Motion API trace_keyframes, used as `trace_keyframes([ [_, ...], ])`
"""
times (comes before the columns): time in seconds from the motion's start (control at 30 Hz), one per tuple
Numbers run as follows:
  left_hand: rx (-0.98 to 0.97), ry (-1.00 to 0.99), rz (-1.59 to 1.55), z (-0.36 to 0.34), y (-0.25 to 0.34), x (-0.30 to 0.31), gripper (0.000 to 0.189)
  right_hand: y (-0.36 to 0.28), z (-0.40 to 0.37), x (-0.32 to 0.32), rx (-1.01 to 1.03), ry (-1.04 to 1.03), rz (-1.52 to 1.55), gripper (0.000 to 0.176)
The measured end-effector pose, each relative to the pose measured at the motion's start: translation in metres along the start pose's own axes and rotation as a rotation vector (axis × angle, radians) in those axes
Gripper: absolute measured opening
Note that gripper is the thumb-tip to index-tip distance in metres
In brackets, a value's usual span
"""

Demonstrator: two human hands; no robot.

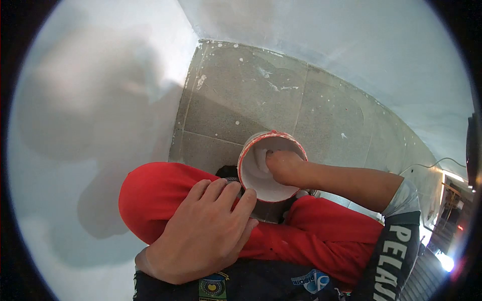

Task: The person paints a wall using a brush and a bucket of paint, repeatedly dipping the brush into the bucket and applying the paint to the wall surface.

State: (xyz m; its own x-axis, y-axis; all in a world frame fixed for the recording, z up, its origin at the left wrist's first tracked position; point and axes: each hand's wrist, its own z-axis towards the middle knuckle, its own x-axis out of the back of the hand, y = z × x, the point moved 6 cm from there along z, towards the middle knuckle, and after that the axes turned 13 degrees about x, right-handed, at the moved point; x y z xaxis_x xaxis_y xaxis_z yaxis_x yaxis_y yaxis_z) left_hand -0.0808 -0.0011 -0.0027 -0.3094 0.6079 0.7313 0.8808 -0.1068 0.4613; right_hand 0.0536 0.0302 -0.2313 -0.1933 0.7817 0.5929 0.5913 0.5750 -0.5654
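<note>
A bucket (275, 197) with a red-edged rim stands on the floor between my knees, its inside coated in white. My right hand (285, 168) reaches into it from the right, fingers curled closed. What they grip is mostly hidden; a small dark bit shows at the fingertips and a whitish shape lies just beside them. My left hand (206, 228) rests palm down over the red trousers (155, 198), fingers stretched out and holding nothing. Its fingertips lie close to the near left side of the bucket.
White walls (125, 65) meet in a corner ahead and run along the left and far right. Grey floor tiles (251, 90) carry white spatters. At the right edge a thin cable (442, 160) curves near a bright, cluttered area.
</note>
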Motion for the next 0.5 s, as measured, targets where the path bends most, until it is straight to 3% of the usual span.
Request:
trace_keyframes([
  [0.27, 0.015, -0.012, -0.001, -0.001, -0.001, 0.001, 0.039, -0.002, 0.002, -0.002, -0.010, -0.055, -0.040, 0.027],
  [0.5, 0.000, 0.003, -0.001, -0.002, -0.001, 0.001, 0.040, -0.007, -0.001, 0.003, 0.007, 0.014, 0.011, 0.033],
])
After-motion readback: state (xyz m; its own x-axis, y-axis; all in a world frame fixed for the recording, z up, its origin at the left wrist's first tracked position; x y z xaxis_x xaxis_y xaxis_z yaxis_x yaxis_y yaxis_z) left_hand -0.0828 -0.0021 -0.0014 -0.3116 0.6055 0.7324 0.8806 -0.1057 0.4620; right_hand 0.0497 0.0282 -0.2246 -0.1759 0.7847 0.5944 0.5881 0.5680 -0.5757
